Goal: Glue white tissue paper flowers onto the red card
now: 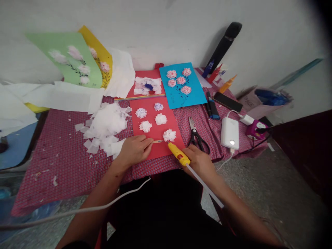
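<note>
My left hand [135,148] pinches a thin wooden stick [157,141], its tip close to a white tissue-paper flower [169,135]. In my right hand [199,160] is a yellow hot glue gun [178,154], with a long glue stick [203,185] out of its back end. The gun's nozzle is at the lower edge of that same flower; whether it touches cannot be made out. Several tissue flowers, some speckled purple, sit on the red card [155,149] under my hands. Left of the card lies a heap of cut tissue squares [107,121].
Black-handled scissors [195,136] lie right of the card. Beyond are a blue flower card [171,100], a white power bank [229,132], a black phone [228,102] and paint tubes [214,73]. A green flower card [59,41] leans on the wall. A white cable [103,206] crosses in front.
</note>
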